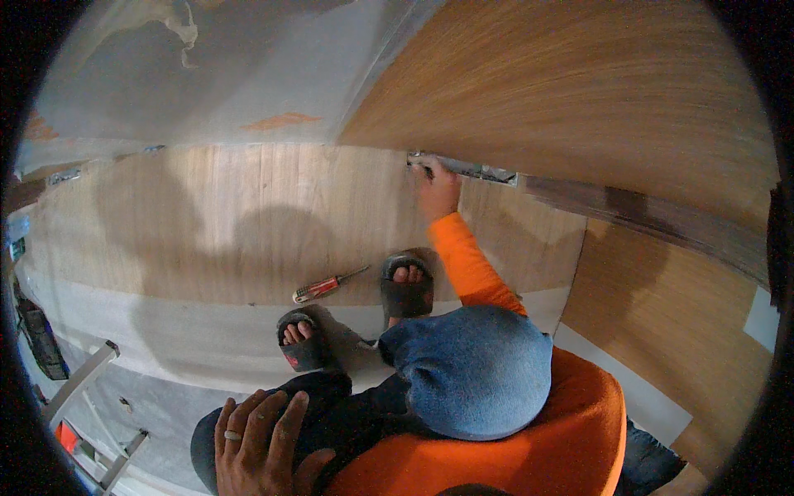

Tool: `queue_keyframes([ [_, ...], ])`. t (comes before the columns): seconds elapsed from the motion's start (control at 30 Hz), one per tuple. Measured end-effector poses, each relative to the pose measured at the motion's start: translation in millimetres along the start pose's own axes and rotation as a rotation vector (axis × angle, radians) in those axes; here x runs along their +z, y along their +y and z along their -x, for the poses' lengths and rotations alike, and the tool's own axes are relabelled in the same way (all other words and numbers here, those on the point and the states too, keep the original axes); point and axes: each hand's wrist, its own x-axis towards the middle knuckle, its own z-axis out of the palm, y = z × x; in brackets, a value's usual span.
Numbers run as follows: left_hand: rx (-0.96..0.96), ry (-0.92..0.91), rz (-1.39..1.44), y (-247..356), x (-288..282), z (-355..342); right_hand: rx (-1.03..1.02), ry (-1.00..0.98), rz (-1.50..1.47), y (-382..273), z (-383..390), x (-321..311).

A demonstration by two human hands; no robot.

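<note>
My right hand [438, 188], its arm in an orange sleeve, reaches forward to a narrow gap [488, 173] along the foot of a large wood-grain panel [562, 83]. Thumb and fingers are bent together at the gap's left end; what they pinch there, if anything, is too small to make out. My left hand [260, 442], with a ring on one finger, rests on my dark-trousered left knee, fingers apart and nothing held. Between my sandalled feet and the gap, a screwdriver [322, 287] with a red handle lies on the pale wood-grain surface [248, 248].
A metal ladder-like frame [83, 384] stands at the lower left, beside a dark object [41, 339]. A white strip [182, 331] runs alongside the wood-grain surface. To the right is another wood-grain panel [662, 306]; a grey-white patchy surface [248, 74] rises ahead.
</note>
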Motion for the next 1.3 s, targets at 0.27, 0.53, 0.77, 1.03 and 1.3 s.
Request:
queue_keyframes([
  [0.27,0.064,0.031,-0.005,14,-15,-7,0.252,-0.104,-0.759,92,0,16],
  [0.53,0.062,0.014,0.037,16,-18,-14,0.333,-0.132,-1.026,75,2,-5],
  [0.77,0.048,0.008,0.045,21,-22,-17,0.111,-0.176,-0.544,82,-2,7],
  [1.03,0.047,0.005,0.023,21,-20,-17,-0.070,-0.012,-0.146,37,-4,-1],
  [1.3,0.098,0.030,-0.010,22,-19,-10,-0.192,-0.077,-0.001,27,-6,8],
])
